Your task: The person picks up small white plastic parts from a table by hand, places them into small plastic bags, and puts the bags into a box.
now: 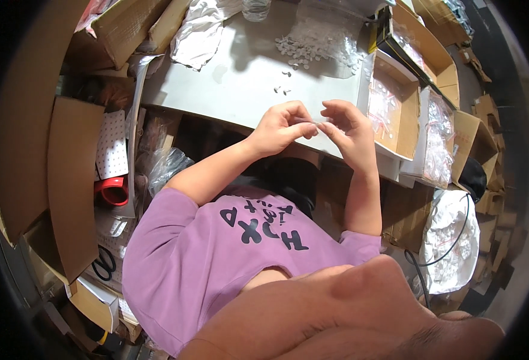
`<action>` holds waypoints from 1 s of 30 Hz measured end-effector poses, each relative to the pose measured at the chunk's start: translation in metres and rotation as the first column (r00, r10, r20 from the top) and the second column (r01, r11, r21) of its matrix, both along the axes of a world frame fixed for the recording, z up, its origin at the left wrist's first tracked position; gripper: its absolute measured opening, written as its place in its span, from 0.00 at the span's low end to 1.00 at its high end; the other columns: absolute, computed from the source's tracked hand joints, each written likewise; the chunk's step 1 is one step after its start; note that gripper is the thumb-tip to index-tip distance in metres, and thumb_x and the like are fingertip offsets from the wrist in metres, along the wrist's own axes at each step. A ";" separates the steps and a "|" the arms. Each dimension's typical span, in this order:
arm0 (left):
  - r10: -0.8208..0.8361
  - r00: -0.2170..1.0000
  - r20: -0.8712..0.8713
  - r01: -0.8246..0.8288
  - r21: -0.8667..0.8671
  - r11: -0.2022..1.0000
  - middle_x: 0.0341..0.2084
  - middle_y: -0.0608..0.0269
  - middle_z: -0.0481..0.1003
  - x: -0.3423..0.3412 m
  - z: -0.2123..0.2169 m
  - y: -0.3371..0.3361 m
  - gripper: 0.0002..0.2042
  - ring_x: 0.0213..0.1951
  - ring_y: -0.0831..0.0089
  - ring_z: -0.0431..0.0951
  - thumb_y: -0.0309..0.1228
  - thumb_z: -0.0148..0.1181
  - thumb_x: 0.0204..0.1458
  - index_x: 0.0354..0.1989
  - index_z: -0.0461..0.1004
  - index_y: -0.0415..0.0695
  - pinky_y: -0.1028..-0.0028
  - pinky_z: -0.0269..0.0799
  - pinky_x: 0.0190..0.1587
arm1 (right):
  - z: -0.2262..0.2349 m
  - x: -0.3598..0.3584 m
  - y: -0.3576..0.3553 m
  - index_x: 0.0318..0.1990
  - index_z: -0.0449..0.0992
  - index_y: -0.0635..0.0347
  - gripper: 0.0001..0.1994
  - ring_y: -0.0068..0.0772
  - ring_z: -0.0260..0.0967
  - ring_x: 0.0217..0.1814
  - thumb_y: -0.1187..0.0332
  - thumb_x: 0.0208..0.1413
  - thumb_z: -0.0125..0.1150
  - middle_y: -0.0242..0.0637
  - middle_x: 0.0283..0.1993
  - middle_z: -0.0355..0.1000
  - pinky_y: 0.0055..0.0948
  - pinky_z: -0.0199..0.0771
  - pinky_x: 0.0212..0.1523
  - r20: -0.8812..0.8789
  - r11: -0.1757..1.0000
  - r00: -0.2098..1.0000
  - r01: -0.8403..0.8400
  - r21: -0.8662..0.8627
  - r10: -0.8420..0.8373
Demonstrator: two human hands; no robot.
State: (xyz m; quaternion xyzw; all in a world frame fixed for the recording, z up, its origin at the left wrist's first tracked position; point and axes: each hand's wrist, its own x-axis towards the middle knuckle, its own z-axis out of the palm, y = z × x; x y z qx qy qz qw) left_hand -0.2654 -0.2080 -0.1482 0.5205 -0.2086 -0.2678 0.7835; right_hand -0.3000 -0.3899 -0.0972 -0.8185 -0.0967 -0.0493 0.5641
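Observation:
Over the near edge of the pale table [234, 90], my two hands meet at the fingertips. My left hand [278, 128] pinches something small and thin between thumb and fingers, too small to name. The thumb of my right hand [353, 133] presses at that same spot, with its other fingers curled above; what lies in its grip is partly hidden. Just beyond my hands, a few small dark pieces [281, 90] lie loose on the table. Farther back, many small whitish discs [300, 48] spill out beside a clear plastic bag [339, 57].
At the right stand a cardboard tray [407, 123] with small clear packets and a box of clear bags [437, 141]. A white cloth [197, 37] and a clear container [255, 9] sit at the back. To the left are cardboard flaps [72, 180], a red roll [114, 193] and scissors [104, 264].

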 end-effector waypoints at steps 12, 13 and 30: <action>0.090 0.900 0.426 -0.258 0.356 0.898 0.24 0.58 0.76 0.001 0.002 0.051 0.05 0.25 0.71 0.74 0.24 0.63 0.46 0.29 0.74 0.36 0.72 0.70 0.31 | 0.005 0.034 0.044 0.33 0.75 0.65 0.08 0.17 0.69 0.29 0.81 0.46 0.67 0.30 0.28 0.73 0.18 0.69 0.31 -0.196 0.934 0.915 -0.356 0.014 0.352; 0.139 0.937 0.319 -0.244 0.317 0.916 0.24 0.59 0.76 0.001 0.001 0.052 0.05 0.24 0.73 0.74 0.23 0.62 0.47 0.29 0.74 0.36 0.73 0.70 0.30 | -0.004 0.044 0.044 0.33 0.75 0.66 0.05 0.18 0.70 0.31 0.79 0.49 0.65 0.30 0.30 0.73 0.19 0.70 0.32 -0.226 0.941 0.917 -0.296 0.165 0.328; 0.314 0.876 0.366 -0.414 0.238 0.879 0.33 0.60 0.77 0.007 -0.001 0.070 0.07 0.33 0.78 0.78 0.21 0.56 0.56 0.40 0.78 0.34 0.81 0.72 0.36 | -0.047 0.082 0.060 0.35 0.78 0.58 0.09 0.46 0.69 0.45 0.68 0.45 0.66 0.42 0.40 0.71 0.39 0.73 0.45 0.238 0.777 0.961 0.043 -0.628 0.139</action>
